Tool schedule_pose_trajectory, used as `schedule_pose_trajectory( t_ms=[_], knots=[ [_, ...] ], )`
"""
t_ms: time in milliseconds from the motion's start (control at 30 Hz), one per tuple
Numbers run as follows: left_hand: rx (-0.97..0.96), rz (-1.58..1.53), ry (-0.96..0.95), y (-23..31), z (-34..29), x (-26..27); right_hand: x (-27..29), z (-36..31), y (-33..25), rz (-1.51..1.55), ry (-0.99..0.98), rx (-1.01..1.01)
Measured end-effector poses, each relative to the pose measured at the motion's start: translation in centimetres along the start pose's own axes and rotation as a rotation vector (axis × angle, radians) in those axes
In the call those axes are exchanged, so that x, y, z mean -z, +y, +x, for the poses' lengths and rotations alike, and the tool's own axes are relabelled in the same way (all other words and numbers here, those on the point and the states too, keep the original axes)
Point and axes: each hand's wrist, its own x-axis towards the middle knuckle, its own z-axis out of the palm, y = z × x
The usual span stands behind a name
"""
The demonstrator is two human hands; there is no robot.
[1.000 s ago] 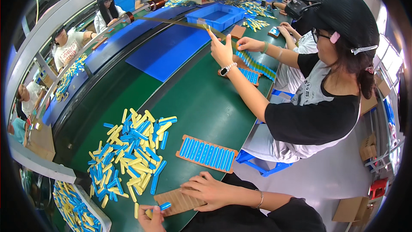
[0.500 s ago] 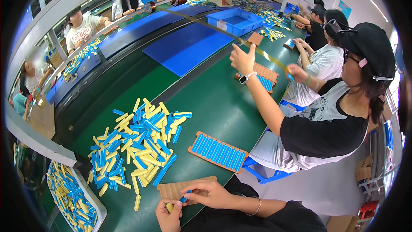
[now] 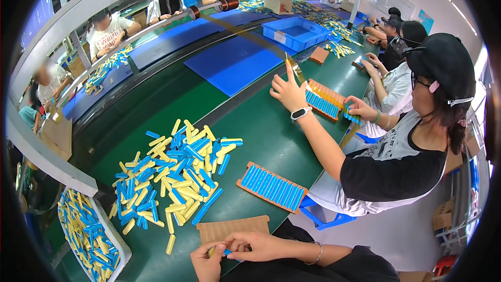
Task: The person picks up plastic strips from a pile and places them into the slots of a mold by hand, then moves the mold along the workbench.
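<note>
The 2 hands meet just at the near edge of the brown grooved tray (image 3: 235,227), which is the landmark here. The left hand (image 3: 206,265) has its fingertips narrow around a yellow piece (image 3: 211,251); the right hand (image 3: 255,245) pinches, I believe, a blue piece (image 3: 226,252). Whether these 2 are joined, I cannot tell, because the fingers cover them. Beyond the tray, to its left, lies the mixed pile (image 3: 177,172); beyond it, to its right, lies 1 tray filled with blue pieces (image 3: 272,187). For good handling, I would advise a light pinch, with the 2 wrists steady and fingertips placed so the piece ends remain visible.
</note>
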Motion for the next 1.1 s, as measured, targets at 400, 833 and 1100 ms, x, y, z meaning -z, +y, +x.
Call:
schedule_pose_trajectory(
  t_ms=[400,833,1100],
  knots=[
    [-0.062,-0.056,0.061,1.0,0.7,-0.6,1.6,-1.1,1.4,-0.052,0.249,0.000],
    [-0.103,0.178,-0.180,-1.5,0.4,-0.9,1.6,-1.1,-1.7,-0.323,0.291,0.022],
    [0.226,-0.302,-0.276,-1.1,0.4,0.7,4.1,-2.3,1.1,-0.031,0.647,-0.212]
  ],
)
